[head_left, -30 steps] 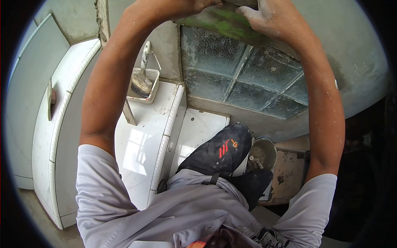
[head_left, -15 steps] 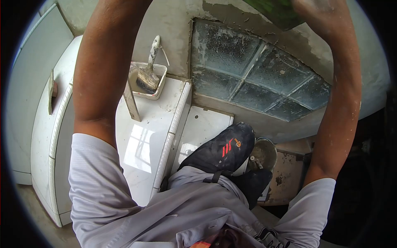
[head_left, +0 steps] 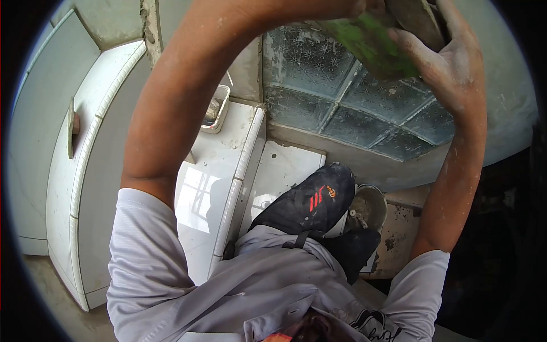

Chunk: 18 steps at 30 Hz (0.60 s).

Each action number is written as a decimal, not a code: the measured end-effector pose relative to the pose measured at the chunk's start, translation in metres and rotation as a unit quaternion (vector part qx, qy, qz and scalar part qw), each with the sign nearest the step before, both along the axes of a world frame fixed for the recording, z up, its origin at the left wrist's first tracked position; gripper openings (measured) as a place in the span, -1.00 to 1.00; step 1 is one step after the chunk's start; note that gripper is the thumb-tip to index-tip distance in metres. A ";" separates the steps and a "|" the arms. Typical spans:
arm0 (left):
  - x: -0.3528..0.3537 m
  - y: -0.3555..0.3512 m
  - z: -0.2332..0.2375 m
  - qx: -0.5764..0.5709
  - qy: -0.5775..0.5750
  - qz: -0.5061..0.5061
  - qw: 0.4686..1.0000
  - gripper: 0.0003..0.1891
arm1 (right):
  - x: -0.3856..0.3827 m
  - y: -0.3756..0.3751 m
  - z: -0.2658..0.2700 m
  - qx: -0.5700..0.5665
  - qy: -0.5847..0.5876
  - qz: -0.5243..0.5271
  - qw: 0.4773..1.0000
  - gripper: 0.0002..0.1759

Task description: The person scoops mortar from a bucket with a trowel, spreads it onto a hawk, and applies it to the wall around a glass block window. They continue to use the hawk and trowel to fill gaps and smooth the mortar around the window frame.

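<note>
My right hand is at the upper right, its thumb and fingers closed round a mortar-smeared grey-brown flat board. Against it lies a flat green board with dark smears, in front of the glass-block window; whether the two are joined cannot be made out. My left hand reaches across to the green board's upper edge. Its fingers are mostly cut off by the top of the view, so its grip is hidden.
A window of patterned glass blocks is set in the grey plastered wall. A white tub with a brush stands on the white tiled ledge, partly behind my left arm. A bucket sits beside my knee. A small float rests on the left tiled ledge.
Both hands have come lower into view, the left arm swinging right across the top. More of the green board shows, and the grey-brown board has appeared. My left arm now covers most of the brush.
</note>
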<state>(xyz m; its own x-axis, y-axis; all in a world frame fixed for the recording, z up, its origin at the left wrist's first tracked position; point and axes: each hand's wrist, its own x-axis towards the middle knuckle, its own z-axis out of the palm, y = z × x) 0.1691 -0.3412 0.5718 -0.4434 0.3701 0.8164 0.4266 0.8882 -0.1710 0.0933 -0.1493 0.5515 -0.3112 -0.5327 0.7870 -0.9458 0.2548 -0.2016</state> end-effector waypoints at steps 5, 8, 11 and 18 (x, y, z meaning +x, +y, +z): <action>0.023 0.082 -0.105 0.293 -0.005 -0.082 0.953 -0.51 | -0.011 0.093 -0.066 0.059 -0.160 0.021 0.985 -0.41; 0.019 0.148 -0.193 0.604 -0.341 -0.188 0.695 -0.51 | -0.006 0.145 -0.131 0.095 -0.157 -0.160 0.970 -0.38; -0.016 0.207 -0.271 0.719 -0.568 -0.228 0.329 -0.17 | 0.013 0.179 -0.200 0.174 -0.096 -0.212 0.957 -0.42; -0.060 0.275 -0.383 0.768 -0.594 -0.110 0.214 -0.46 | 0.027 0.271 -0.329 0.117 -0.293 -0.170 0.933 -0.41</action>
